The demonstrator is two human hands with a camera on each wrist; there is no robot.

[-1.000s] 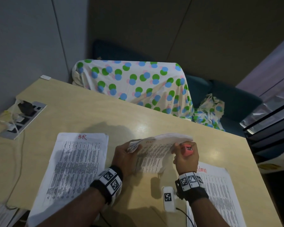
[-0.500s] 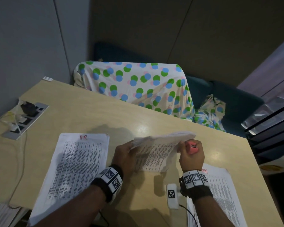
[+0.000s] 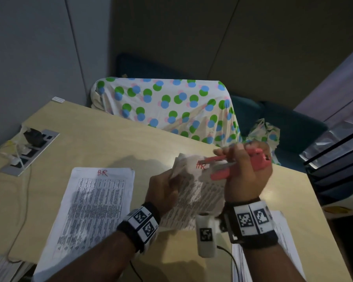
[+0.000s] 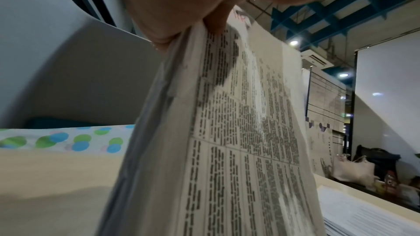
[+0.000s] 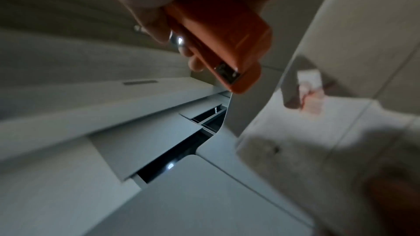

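**Head view.** Coral-pink plastic marks the stapler (image 3: 240,164), which lies in your right hand (image 3: 248,180). The fingers (image 3: 228,151) are closed over its upper arm. Its long axis runs from 3 o'clock to 9 o'clock, with the hinge at 3 and the parted mouth at 9. Your left hand (image 3: 163,192) pinches the sheaf of printed sheets (image 3: 194,196) by its left edge. The sheaf is raised off the tabletop (image 3: 110,143), top edge toward 12 o'clock. Its red-lettered top margin sits right at the stapler's mouth, at 9 o'clock from your right fingers, so the right hand is the nearer to the stapling point. A single flat sheet (image 3: 96,204) lies on the tabletop at 8 o'clock from the left hand.

**Left wrist view.** The sheaf (image 4: 238,132) hangs from 12 o'clock toward 6. Several leaves are clamped together between your left fingers (image 4: 166,30) at the upper edge.

**Right wrist view.** The stapler's (image 5: 218,30) underside faces the lens, its front end pointing to 5 o'clock, with your fingers (image 5: 154,24) curled round its body. The paper beyond it is blurred, so you cannot tell whether the margin already lies between the two arms. Judge the next squeeze by that gap: the margin must pass fully into the mouth along the 3-to-9 line.
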